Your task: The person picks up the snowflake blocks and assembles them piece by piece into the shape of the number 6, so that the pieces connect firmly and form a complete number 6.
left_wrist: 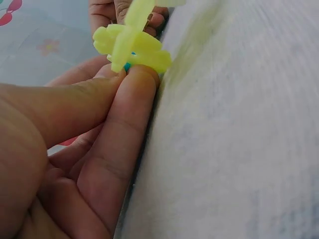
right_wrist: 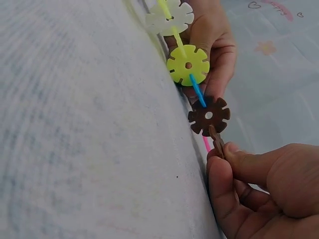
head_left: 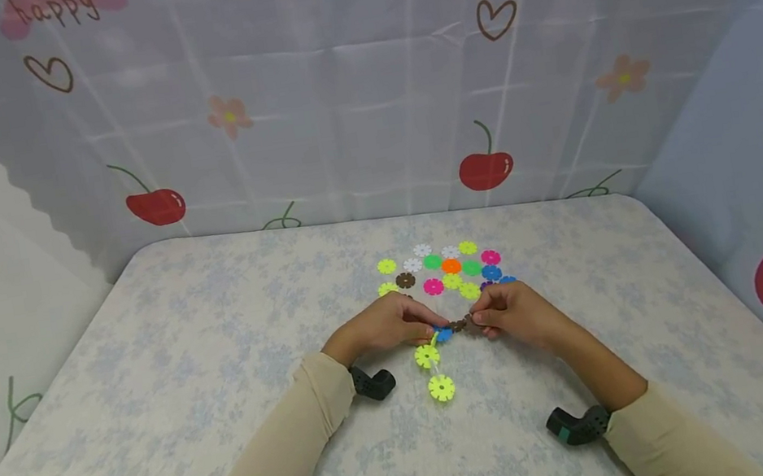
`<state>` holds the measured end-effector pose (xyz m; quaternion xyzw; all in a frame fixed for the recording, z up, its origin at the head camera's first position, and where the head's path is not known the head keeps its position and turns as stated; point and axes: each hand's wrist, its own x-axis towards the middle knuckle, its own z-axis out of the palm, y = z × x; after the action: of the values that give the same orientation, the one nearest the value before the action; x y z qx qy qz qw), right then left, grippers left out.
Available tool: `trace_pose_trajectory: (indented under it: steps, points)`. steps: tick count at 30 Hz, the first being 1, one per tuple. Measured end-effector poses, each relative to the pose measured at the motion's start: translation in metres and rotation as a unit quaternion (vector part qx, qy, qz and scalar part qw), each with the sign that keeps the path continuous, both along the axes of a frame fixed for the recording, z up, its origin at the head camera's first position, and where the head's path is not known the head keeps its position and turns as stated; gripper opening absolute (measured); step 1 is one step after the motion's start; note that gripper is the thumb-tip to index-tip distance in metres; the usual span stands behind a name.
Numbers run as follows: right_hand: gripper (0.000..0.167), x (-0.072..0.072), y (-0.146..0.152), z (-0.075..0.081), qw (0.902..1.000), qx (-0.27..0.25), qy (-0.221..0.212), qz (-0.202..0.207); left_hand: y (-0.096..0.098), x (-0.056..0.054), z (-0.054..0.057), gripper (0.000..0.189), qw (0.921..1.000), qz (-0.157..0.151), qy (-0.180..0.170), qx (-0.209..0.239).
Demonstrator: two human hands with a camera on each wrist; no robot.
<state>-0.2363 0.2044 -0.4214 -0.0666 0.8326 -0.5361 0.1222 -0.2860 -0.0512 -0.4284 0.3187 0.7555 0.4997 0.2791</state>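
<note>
Left hand: we record thumb and forefinger pinching a blue flower disc. Right hand: thumb and forefinger pinching a brown flower disc, edge-on in the right wrist view. Between the two, a second brown flower disc, joined to both. From the blue piece we follow the linked chain toward the person: yellow discs, with a pale disc among them. Its place: well in from the far, left and right edges of the table. Beyond the hands, toward the far edge, we count in loose flower discs: yellow, white, green, orange, pink, brown, blue. Outermost: beige sleeves; behind the far edge, a cherry-printed cloth.
</note>
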Motion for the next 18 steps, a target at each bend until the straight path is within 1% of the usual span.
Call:
trace_pose_trajectory:
  steps: [3, 6, 13, 18]
  points:
    - [0.004, 0.0005, -0.0016, 0.0003, 1.0, -0.001, 0.003, 0.002, -0.0001, 0.0003, 0.0007, 0.021, 0.9998, 0.012, -0.016, 0.001]
    - [0.004, 0.0008, -0.0026, -0.0007, 0.9999, 0.001, 0.011, -0.001, -0.0005, 0.0008, 0.0014, 0.021, 0.9996, 0.015, -0.022, 0.001]
    - [0.004, 0.0023, -0.007, -0.0039, 0.9995, 0.008, 0.027, -0.014, -0.001, 0.002, 0.0035, 0.022, 0.9993, 0.014, -0.036, -0.001]
    - [0.005, 0.0027, -0.0092, -0.0037, 0.999, 0.027, 0.03, -0.016, -0.0002, 0.0018, 0.0018, 0.023, 0.9989, 0.012, -0.044, 0.004]
